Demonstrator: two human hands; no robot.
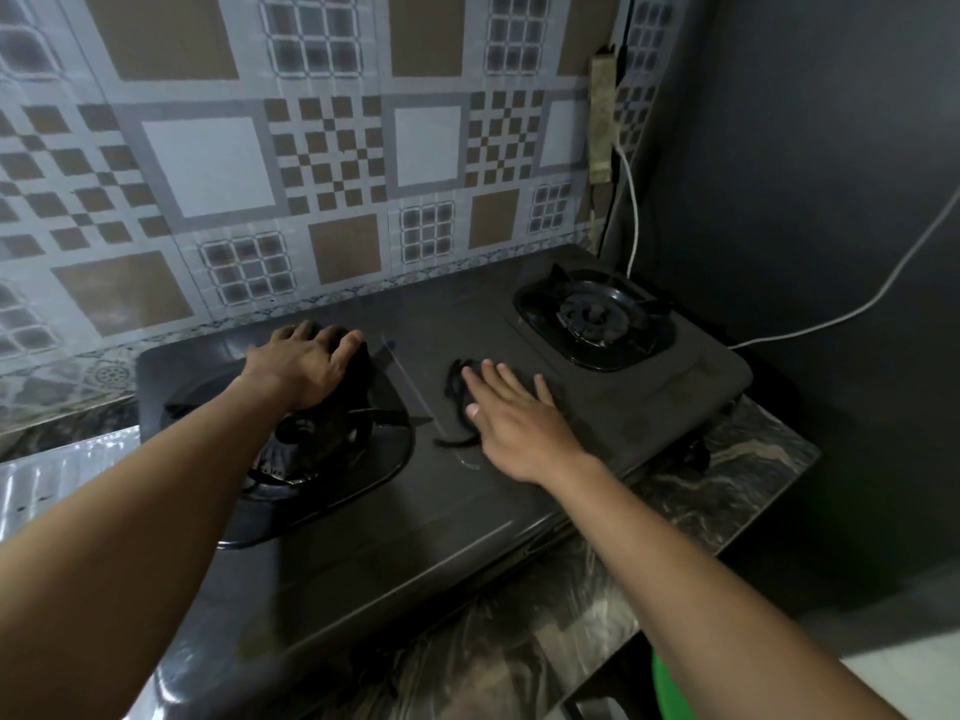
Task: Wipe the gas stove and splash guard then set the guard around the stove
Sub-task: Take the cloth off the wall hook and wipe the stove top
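Note:
The dark two-burner gas stove [415, 537] sits on a marbled counter. My left hand [301, 366] reaches over the left burner [311, 449] and presses a dark cloth [362, 362] against the stove's back edge, fingers curled over it. My right hand [514, 413] lies flat on the stove's middle panel, fingers spread, holding nothing. A thin black stringy piece [456, 402] lies just left of its fingers. A shiny silvery ribbed sheet [62, 475], possibly the splash guard, lies at the left behind my forearm.
The right burner [592, 317] stands uncovered near the dark side wall. A patterned tile wall runs behind the stove. A power strip [602, 116] hangs in the corner with a white cable [635, 210] trailing down. The marbled counter [727, 485] ends at the right; something green [670, 688] sits below.

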